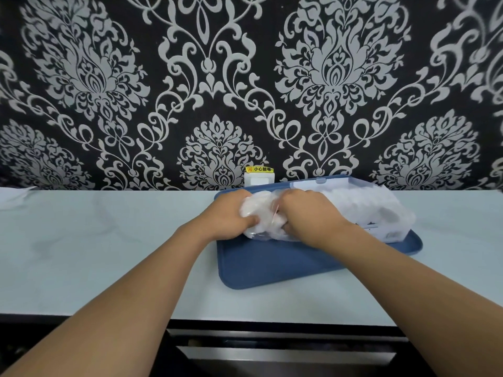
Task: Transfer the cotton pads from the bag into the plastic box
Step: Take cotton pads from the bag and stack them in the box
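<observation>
A clear plastic bag (pixel 265 216) full of white cotton pads lies on a blue tray (pixel 272 265). My left hand (pixel 231 213) grips the bag's left end. My right hand (pixel 310 216) is closed on the bag from the right, its fingers pressed into the plastic. Just to the right, touching the bag, is a clear plastic box (pixel 381 210) with white cotton pads visible inside and its lid (pixel 321 183) standing open at the back. The bag's mouth is hidden between my hands.
The tray rests on a pale countertop (pixel 109 240) against a black and silver patterned wall. A white socket (pixel 258 179) with a yellow label is on the wall behind the tray. The counter's front edge and a dark drawer front (pixel 285 352) are below.
</observation>
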### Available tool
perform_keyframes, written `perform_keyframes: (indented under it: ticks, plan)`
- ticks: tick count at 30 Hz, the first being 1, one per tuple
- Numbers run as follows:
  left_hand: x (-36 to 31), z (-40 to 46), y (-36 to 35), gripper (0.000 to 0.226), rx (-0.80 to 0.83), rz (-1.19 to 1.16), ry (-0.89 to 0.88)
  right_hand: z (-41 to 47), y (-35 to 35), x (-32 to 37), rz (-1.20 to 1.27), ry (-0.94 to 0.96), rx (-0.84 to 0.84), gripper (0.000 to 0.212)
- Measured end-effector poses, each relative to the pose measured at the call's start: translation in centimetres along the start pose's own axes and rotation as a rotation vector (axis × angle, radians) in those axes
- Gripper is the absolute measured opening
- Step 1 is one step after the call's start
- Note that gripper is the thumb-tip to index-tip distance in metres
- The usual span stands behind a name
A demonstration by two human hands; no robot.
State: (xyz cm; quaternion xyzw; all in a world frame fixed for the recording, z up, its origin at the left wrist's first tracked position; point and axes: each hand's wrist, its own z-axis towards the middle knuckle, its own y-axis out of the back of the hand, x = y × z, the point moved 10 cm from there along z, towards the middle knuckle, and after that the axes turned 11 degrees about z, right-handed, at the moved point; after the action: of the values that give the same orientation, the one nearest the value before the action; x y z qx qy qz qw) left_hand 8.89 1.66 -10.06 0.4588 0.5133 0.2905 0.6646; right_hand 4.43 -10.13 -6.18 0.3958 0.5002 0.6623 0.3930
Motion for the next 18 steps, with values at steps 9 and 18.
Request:
perform_keyframes:
  ticks: [9, 18]
  plan:
    - [1.7, 0.3, 0.3, 0.049, 0.018, -0.019, 0.102, -3.4, 6.2, -4.9, 0.756, 0.019, -0.352, 0.024]
    - [-10.5, -2.7, 3.6, 0.037, -0.272, -1.156, 0.049, -5.1, 6.3, -6.0, 1.626, -0.014, -0.343, 0.051]
